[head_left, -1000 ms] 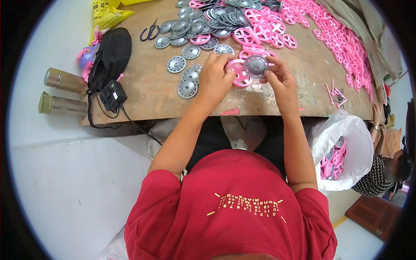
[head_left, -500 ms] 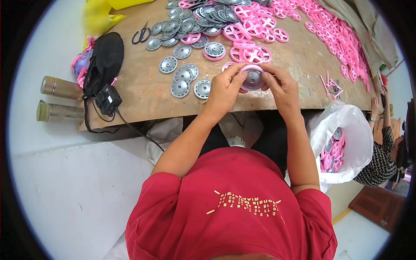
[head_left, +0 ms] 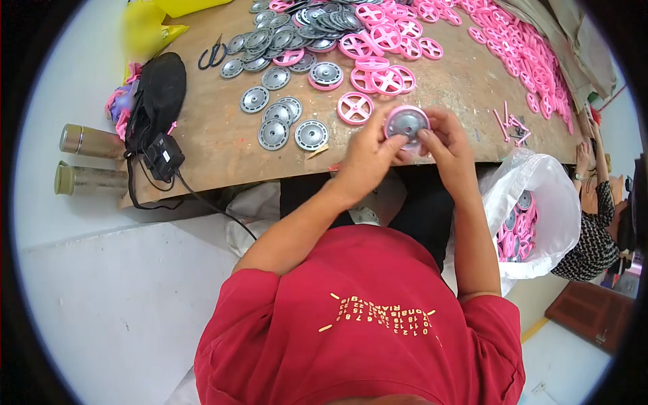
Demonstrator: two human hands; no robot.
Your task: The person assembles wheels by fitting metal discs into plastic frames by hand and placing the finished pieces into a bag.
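A small toy wheel (head_left: 407, 123), a grey disc set in a pink rim, is held between both hands just over the table's front edge. My left hand (head_left: 370, 154) grips its left and lower side, thumb pressed on the disc. On the opposite side, my right hand (head_left: 448, 145) has its thumb on the disc's lower right and its fingers curled behind the rim. To the left of the hands lies a loose pink spoked rim (head_left: 355, 108). Loose grey discs (head_left: 311, 135) rest farther left, some overlapping.
Heaps of grey discs (head_left: 277, 40) and pink rims (head_left: 523, 61) cover the far table. Pink pins (head_left: 503, 127) lie near a plastic bag (head_left: 553, 223) of wheels. Scissors (head_left: 213, 55), a black adapter (head_left: 166, 156) and two flasks (head_left: 91, 140) are left. Another person's hand (head_left: 583, 156) is at far right.
Both hands have moved slightly right and lower, and the wheel is tilted more toward me. A pink rim that the left hand partly covered is now fully visible.
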